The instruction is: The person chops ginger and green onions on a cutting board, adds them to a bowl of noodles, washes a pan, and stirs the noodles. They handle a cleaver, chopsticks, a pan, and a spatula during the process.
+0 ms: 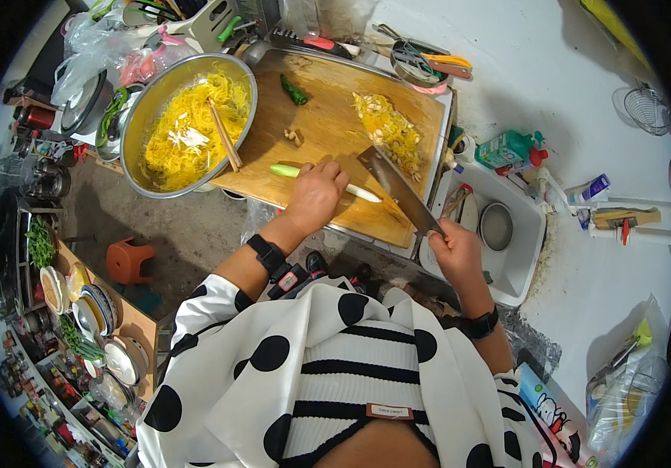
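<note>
On a wooden cutting board (259, 140), my left hand (318, 190) grips a peeled green-and-white stalk (363, 193), perhaps a scallion or leek. My right hand (457, 251) holds a cleaver (399, 187) by its handle, the blade slanting over the board's right part, apart from the stalk's white end. Beyond the blade lies a heap of chopped yellow and pale pieces (391, 128). A green pepper (293, 89) and small ginger-like pieces (293, 137) rest farther left. A steel bowl (130, 137) holds yellow shreds (177, 152) with white slices on top and wooden chopsticks (225, 137) leaning in it.
Right of the board is a white sink (519, 257) with a round metal bowl (496, 226) inside. Detergent bottles (505, 149) stand behind it. A pan of utensils (420, 63) sits at the board's back right corner. An orange stool (130, 261) stands on the floor at left.
</note>
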Demonstrator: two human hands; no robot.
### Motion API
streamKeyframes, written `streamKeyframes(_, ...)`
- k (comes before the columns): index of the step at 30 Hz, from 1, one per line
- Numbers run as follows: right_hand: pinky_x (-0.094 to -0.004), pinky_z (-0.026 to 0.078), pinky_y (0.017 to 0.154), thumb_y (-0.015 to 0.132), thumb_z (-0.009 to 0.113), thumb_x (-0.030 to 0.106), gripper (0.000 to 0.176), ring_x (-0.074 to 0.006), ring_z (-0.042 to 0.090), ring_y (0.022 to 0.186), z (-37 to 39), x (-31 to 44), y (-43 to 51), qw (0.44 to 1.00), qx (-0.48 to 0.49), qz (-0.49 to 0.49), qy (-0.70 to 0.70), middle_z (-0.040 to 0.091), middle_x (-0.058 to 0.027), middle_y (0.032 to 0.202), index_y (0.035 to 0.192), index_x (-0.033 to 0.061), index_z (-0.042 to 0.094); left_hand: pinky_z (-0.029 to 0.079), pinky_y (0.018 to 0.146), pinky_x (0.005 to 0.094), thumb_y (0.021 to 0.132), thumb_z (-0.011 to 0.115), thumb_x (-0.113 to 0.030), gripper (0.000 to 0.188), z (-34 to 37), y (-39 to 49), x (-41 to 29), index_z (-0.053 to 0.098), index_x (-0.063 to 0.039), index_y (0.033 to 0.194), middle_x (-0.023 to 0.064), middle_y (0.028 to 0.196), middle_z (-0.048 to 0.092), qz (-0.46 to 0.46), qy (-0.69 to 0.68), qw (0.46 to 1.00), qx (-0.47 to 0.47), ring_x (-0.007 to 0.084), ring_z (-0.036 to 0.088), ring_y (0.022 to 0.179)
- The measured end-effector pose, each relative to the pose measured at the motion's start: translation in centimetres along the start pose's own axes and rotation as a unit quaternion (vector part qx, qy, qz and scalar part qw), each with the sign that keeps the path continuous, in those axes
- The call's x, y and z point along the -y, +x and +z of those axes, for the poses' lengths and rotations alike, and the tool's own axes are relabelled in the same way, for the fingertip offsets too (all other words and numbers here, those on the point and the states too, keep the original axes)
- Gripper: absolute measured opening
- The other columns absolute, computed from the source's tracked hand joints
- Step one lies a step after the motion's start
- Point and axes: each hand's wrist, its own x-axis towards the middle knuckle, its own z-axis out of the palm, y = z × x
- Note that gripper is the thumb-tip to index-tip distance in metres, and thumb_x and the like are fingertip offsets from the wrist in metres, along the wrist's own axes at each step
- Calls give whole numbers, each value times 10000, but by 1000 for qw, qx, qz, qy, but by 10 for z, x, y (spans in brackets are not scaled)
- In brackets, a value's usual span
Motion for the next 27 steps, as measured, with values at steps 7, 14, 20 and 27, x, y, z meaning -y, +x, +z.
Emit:
streamKeyframes(7, -474, 432, 578, 894, 594, 271, 268, -390, 571, 660, 4, 4, 3, 995, 27, -57, -79, 576, -176, 697, 768, 36, 564, 450, 680, 388, 723, 604, -119, 83, 11, -17, -16, 587, -82, 796, 82, 825, 545, 5, -39, 999, -17, 272, 574, 813)
streamKeyframes(14, -479, 470, 608, 900, 587, 291, 287, -389, 600, 692, 11, 6, 12, 975, 29, -113, -191, 614, -165, 745, 762, 39, 573, 495, 681, 396, 717, 592, -94, 108, 20, -24, -29, 598, -61, 820, 94, 836, 543, -39, -50, 997, -40, 287, 586, 794)
streamKeyframes(20, -482, 486, 632, 913, 569, 295, 301, -392, 618, 718, 10, -2, 24, 979, 75, -103, -160, 628, -177, 773, 776, 27, 590, 501, 665, 390, 722, 581, -82, 108, 23, -27, -35, 596, -57, 826, 102, 840, 544, -66, -52, 996, -38, 290, 596, 784)
streamKeyframes(27, -487, 474, 648, 912, 568, 301, 319, -399, 613, 727, 9, -1, 30, 974, 102, -101, -175, 616, -199, 765, 772, 16, 593, 498, 621, 402, 725, 580, -66, 91, 27, -31, -39, 577, -60, 816, 112, 806, 519, -84, -53, 994, -45, 302, 596, 726)
